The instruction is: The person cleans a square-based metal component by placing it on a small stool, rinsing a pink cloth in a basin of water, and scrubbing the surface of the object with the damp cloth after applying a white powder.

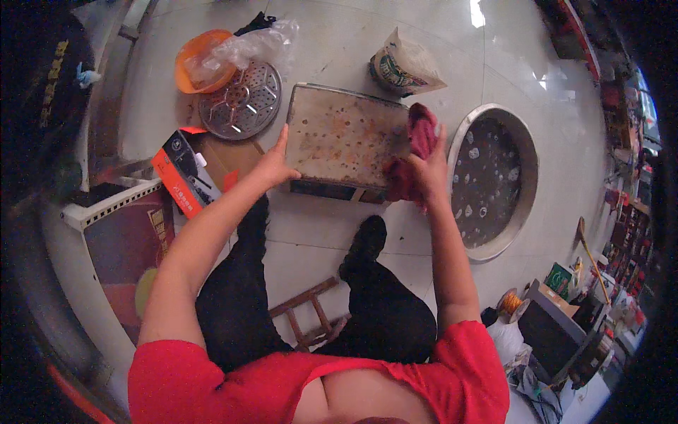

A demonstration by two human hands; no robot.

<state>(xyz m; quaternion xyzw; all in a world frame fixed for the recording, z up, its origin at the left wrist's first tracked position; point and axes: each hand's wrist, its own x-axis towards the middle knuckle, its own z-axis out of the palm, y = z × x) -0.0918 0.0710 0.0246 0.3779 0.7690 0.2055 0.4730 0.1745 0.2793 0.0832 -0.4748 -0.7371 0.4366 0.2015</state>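
A boxy metal appliance with a stained, rusty panel facing up stands on the tiled floor in front of me. My left hand grips its left edge, thumb on the near corner and fingers along the side. At the opposite end, my right hand holds a dark red cloth against the appliance's right edge. Part of the cloth hangs down over the near right corner and hides it. To the right of that hand is a large round metal basin of murky water with patches of foam.
An open bag stands beyond the appliance. At left are an orange bowl with clear plastic, a perforated metal disc and a printed box. A wooden stool lies between my legs; a wire spool sits at lower right.
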